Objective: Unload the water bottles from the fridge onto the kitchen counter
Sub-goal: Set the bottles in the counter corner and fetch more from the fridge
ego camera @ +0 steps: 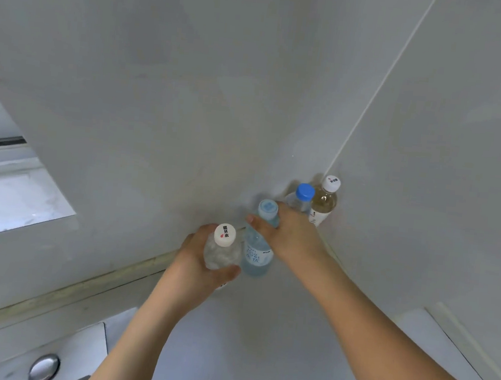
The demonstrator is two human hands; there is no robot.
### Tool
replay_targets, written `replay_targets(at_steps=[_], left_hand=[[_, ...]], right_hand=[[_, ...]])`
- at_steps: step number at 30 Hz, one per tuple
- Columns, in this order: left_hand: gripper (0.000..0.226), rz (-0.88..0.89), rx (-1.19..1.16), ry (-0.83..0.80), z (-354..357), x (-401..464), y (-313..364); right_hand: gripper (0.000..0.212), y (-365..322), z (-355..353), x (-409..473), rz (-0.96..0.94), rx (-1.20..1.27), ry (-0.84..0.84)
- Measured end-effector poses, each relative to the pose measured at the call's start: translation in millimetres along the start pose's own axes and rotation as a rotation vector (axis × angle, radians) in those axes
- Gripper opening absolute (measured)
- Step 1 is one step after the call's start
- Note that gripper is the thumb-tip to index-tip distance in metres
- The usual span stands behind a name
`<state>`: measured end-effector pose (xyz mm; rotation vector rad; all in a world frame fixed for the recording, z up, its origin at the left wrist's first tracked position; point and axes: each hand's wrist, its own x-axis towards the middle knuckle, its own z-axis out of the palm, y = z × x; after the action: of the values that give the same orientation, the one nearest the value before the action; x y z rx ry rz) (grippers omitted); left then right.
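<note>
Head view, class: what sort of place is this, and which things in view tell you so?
Probably a kitchen corner: a pale counter meeting plain walls, the rim of a sink with a round metal fitting, and water bottles standing on the counter.

Clear, glossy plastic bottles (258, 246) with smooth plastic caps (305, 192) are standing on a matt grey counter (257, 345), beside smooth matt wall panels (161, 87) and a shiny metal sink fitting (44, 367).

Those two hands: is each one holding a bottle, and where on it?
Yes. The left hand grips the white-capped bottle around its body. The right hand holds the pale-blue bottle near its neck, below the cap.
</note>
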<state>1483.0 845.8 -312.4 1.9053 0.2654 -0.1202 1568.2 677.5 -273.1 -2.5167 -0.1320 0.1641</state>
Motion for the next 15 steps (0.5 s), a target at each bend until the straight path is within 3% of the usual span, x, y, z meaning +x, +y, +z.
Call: replay_targets(at_steps=[2, 5, 9, 15], left_hand=[[0.064, -0.036, 0.024, -0.018, -0.1, 0.3, -2.2], [0.066, -0.122, 0.035, -0.011, 5.3, 0.4, -12.7], [0.056, -0.237, 0.043, 0.017, 21.7, 0.7, -37.5], [0.056, -0.214, 0.038, 0.141, 40.8, 16.3, -39.3]], right_hand=[[0.038, -5.4, -9.9, -1.7, 0.079, -0.037, -0.076], [0.028, -10.6, -18.0, -6.9, 0.203, 0.211, -0.169], [0.023, -8.8, -18.0, -6.2, 0.201, 0.302, -0.121], [0.022, -5.8, -6.0, 2.5, 0.178, 0.359, -0.053]])
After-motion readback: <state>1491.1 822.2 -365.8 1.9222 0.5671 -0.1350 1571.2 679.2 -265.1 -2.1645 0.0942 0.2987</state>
